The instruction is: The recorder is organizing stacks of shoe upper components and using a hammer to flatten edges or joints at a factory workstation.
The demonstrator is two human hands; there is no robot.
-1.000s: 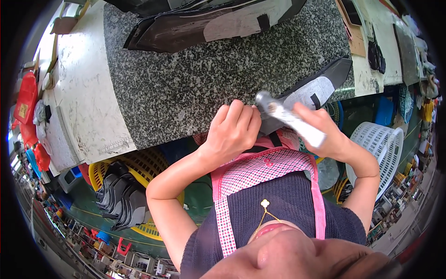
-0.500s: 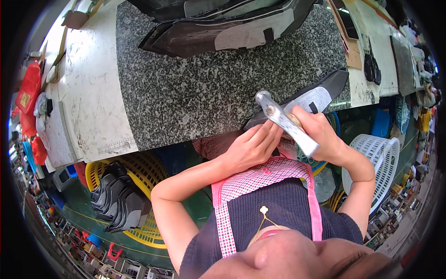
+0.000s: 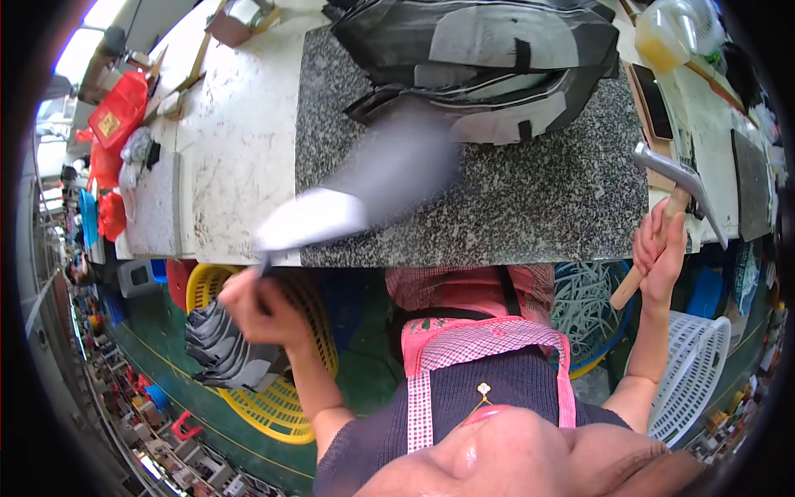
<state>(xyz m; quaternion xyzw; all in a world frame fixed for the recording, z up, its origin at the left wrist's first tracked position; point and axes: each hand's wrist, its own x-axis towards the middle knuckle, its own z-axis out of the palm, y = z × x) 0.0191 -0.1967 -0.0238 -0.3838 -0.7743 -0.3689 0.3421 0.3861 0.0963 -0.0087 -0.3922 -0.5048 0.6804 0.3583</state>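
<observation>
Granite, speckled grey, forms the slab (image 3: 530, 199) at the centre of the view; a white marbled bench (image 3: 236, 157) adjoins it at 9 o'clock.

Left hand (image 3: 263, 308): closed around the near end of a shoe part (image 3: 364, 195), a grey-and-white piece. The part is blurred; it extends from the hand toward 1 o'clock, above the slab's front-left corner. Contact with the slab cannot be determined.

Right hand (image 3: 660, 253): closed around the wooden handle of a hammer (image 3: 675, 186). The hand is at 3 o'clock, off the slab's right edge. The steel head is raised above the hand, at 1 o'clock from it, over the bench edge.

The two hands are well apart, one at each side of the slab.

A stack of shoe uppers (image 3: 489, 62), black, grey and white, lies on the slab's far edge at 12 o'clock.

A yellow basket (image 3: 290, 406) stands at 7 o'clock, below the left hand, holding more grey parts (image 3: 219, 352). A white basket (image 3: 704, 364) stands at 4 o'clock, beside the right forearm.

Red bags (image 3: 116, 116) lie at 10 o'clock on the bench's far left.
</observation>
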